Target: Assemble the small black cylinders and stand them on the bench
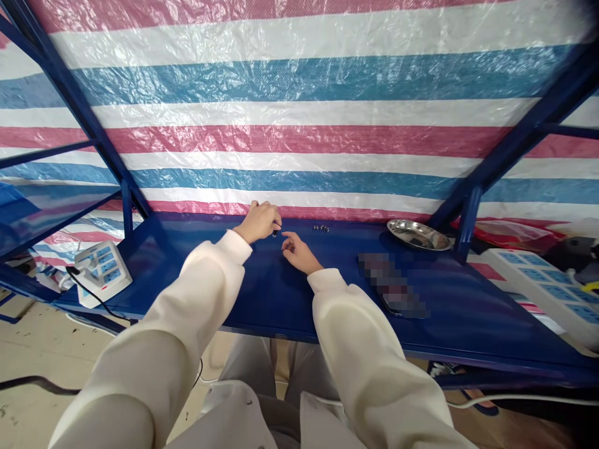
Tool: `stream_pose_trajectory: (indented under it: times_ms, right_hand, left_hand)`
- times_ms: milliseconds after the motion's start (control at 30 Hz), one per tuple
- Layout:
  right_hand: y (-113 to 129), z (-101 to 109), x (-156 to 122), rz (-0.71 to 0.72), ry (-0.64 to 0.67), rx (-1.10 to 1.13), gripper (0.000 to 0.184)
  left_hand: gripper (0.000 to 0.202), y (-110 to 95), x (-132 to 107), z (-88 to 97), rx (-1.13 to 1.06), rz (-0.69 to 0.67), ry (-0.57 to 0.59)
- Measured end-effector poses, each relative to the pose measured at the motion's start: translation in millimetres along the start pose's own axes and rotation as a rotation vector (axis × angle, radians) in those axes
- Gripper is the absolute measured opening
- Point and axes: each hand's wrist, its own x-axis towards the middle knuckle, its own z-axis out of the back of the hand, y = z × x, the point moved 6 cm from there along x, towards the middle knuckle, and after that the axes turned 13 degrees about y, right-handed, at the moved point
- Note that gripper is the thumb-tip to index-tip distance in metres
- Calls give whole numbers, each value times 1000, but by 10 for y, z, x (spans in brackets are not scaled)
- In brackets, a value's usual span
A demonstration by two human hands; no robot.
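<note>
Both my hands rest on a blue metal shelf in front of a striped tarpaulin. My left hand is closed in a loose fist near the back of the shelf, pinching a small dark piece I cannot make out. My right hand lies just to its right, fingers curled, index finger pointing toward the left hand. Its palm looks empty. A few small metal parts lie on the shelf a short way right of my hands. Cream sleeves cover both arms.
A shiny metal dish stands at the back right by a blue upright post. A blurred flat object lies right of my right arm. A white power strip sits at the shelf's left end, another at the right.
</note>
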Motion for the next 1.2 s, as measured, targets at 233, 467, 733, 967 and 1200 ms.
stream_pose_trajectory:
  times_ms: [233,467,733,967,1200]
  right_hand:
    - [-82,-12,6,-19,20,-106,43]
    - [-99,-10,14,-10,-8,-166,28]
    - [-110,-5,16,1,-16,-190,25]
    - [-116,-5,15,-14,-10,-201,24]
    - [-110,4,13,-7,-16,-198,23]
  left_hand:
    - [14,608,59,-84,26,197,84]
    - [16,769,6,-187,0,212,50]
    - [19,823,-24,-165,-64,224,2]
    - [17,863,-41,-187,-24,249,36]
    - [18,822,-43,-187,-20,269,43]
